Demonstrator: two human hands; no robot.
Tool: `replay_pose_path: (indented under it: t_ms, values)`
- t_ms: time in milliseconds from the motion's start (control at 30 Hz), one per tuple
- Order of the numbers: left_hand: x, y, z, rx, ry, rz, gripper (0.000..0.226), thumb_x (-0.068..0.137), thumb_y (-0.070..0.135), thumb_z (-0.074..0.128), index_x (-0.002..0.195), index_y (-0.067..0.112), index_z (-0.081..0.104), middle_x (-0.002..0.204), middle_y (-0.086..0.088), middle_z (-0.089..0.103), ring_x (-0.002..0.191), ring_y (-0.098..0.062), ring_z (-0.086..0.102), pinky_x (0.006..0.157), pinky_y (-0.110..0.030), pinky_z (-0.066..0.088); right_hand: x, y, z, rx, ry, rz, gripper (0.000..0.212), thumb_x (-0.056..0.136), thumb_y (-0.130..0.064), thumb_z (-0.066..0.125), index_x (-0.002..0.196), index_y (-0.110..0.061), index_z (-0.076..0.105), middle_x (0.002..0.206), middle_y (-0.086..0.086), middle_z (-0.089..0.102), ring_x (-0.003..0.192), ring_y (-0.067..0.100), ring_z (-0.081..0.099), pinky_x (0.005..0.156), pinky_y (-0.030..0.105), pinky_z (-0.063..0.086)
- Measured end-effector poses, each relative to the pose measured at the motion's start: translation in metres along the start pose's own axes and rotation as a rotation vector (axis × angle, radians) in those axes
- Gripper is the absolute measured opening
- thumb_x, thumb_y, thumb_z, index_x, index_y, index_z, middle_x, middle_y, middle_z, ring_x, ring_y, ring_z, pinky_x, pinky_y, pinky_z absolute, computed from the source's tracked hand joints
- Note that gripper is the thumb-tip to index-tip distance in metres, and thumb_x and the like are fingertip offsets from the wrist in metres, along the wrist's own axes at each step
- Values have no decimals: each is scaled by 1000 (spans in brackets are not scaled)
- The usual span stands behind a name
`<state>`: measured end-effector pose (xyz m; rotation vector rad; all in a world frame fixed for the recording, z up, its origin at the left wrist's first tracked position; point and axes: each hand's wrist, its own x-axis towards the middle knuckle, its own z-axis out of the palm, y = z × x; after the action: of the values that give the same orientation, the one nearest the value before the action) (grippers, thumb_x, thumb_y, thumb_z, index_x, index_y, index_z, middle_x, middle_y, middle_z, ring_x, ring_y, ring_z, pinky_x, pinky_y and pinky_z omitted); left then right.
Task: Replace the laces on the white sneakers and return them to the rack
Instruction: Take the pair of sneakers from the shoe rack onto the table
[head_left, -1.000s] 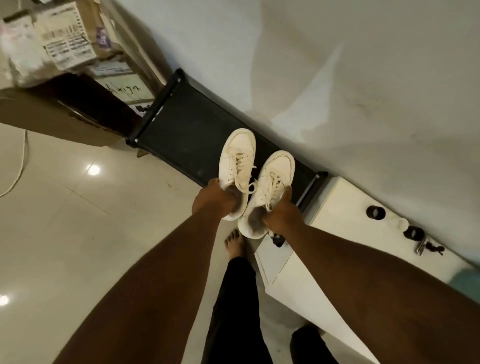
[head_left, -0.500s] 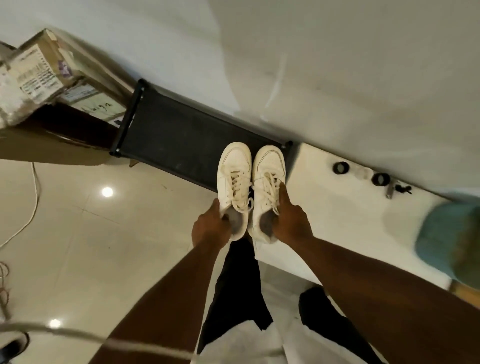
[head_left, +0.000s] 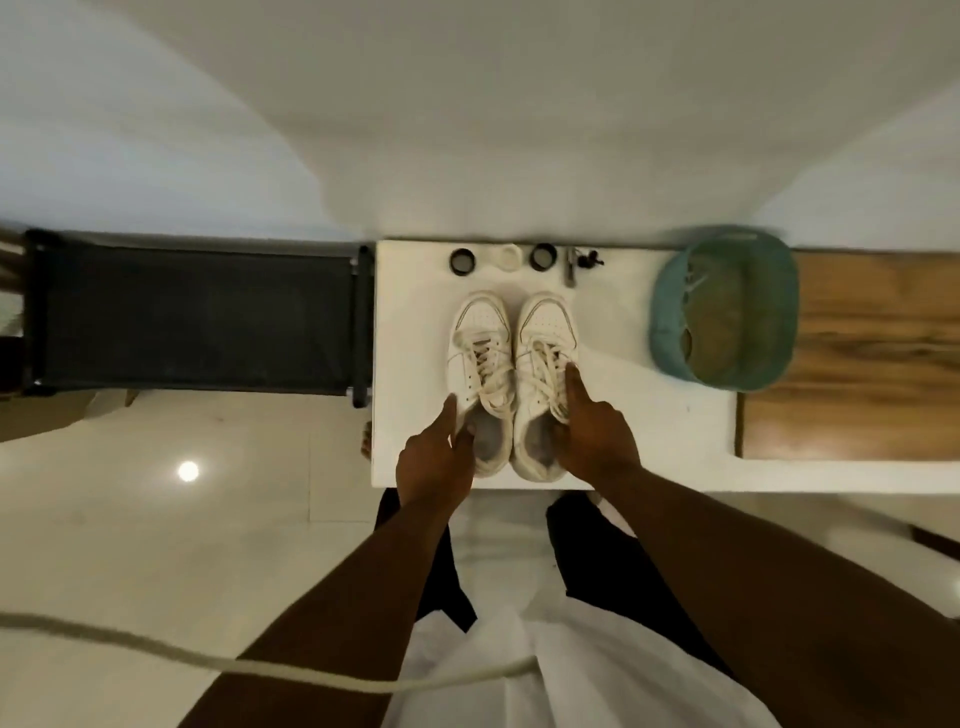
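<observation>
We set the white sneakers (head_left: 511, 384) side by side on the white table (head_left: 649, 431), left hand (head_left: 435, 462) and right hand (head_left: 595, 441) each pinching a collar, so unlacing looks next, calling for us to loosen the knots.

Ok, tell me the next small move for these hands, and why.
Probably let go of both white sneakers and start untying one bow. They stand side by side on the white table, laces still tied, with the left hand and right hand gripping their collars.
</observation>
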<state>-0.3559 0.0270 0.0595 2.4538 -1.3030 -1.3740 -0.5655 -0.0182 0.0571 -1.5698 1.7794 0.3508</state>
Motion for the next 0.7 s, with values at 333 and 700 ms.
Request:
replay_pose_path:
  t_ms: [333, 700]
  values:
    - [15, 26, 81, 24, 172, 93, 52, 101, 36, 55, 152, 41, 43, 90, -7, 74, 83, -30, 69, 78, -37, 54, 32, 100, 17, -31, 173, -106, 84, 93, -57, 36, 163, -21, 8, 90, 21, 68, 75, 40, 63, 68, 39, 44]
    - [40, 3, 119, -277, 355, 361, 47, 91, 46, 69, 131, 22, 66, 118, 7, 68, 103, -13, 67, 71, -33, 58, 60, 135, 46, 439, 282, -252, 84, 80, -48, 69, 153, -30, 32, 69, -6, 63, 61, 17, 62, 61, 37, 53]
